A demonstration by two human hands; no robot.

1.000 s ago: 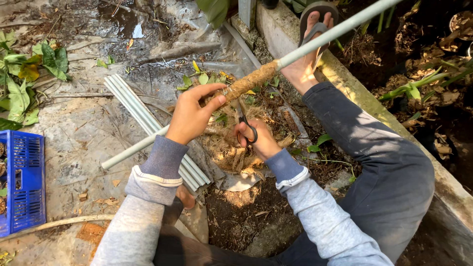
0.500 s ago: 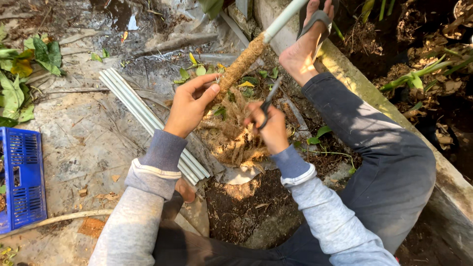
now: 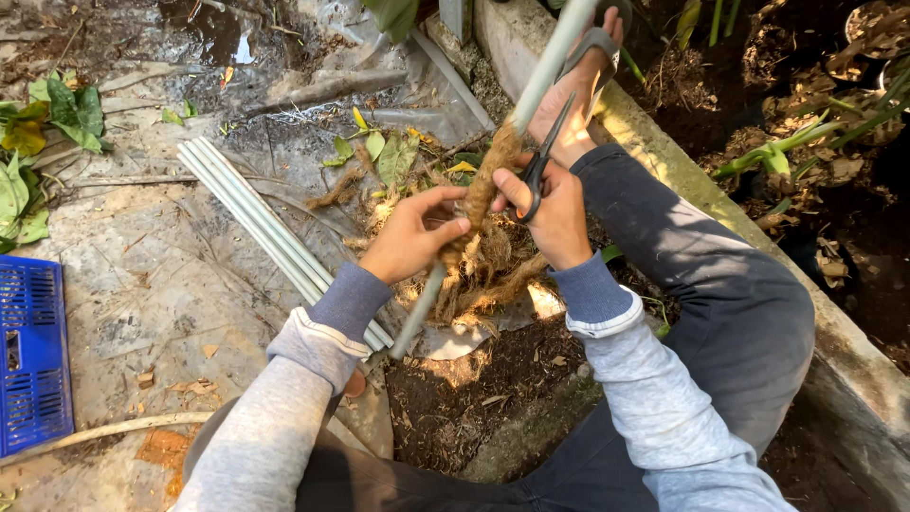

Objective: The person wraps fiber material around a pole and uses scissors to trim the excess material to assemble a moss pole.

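Pinching the coir wrap [image 3: 482, 194], left hand [image 3: 412, 232] holds firm; right hand [image 3: 550, 204], gripping scissors [image 3: 540, 166], has swung up as the pole [image 3: 550, 62] tilts steeper, fibre now bunched lower.

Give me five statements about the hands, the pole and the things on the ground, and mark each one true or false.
1. The right hand holds a pair of scissors. True.
2. The left hand rests flat on the blue crate. False: it grips the fibre-wrapped part of the pale pole; the crate lies far off at the left edge.
3. A bundle of pale thin pipes lies on the ground left of the hands. True.
4. The pole lies flat on the ground. False: it slants up across the person's foot.
5. Brown coir fibre is wrapped around part of the pole. True.
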